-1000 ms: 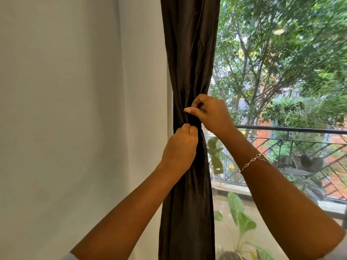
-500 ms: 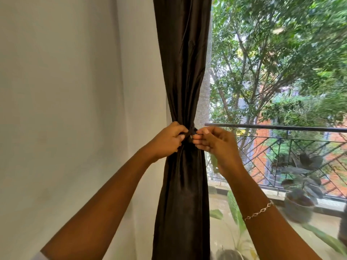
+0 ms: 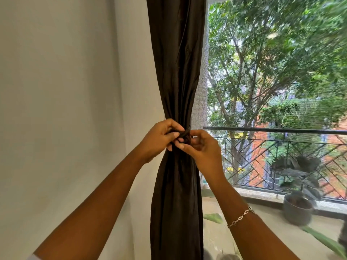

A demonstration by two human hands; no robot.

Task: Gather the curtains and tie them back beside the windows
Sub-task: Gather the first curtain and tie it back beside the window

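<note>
A dark brown curtain (image 3: pixel 177 76) hangs gathered into a narrow bunch beside the window, pinched in at its waist. A dark tie-back (image 3: pixel 185 135) of the same cloth wraps that waist. My left hand (image 3: pixel 159 136) grips the tie from the left, fingers curled round it. From the right, my right hand (image 3: pixel 201 147) pinches the tie's other end, a bracelet on its wrist. The knot itself is mostly hidden between the two hands.
A white wall (image 3: pixel 65 109) fills the left. To the right is the window with a mesh screen (image 3: pixel 201 91), a black balcony railing (image 3: pixel 272 130), a grey plant pot (image 3: pixel 297 209) and trees beyond.
The right hand came down from above the left to the same height at the curtain's waist. Both hands now close on the tie from either side, closer together.
</note>
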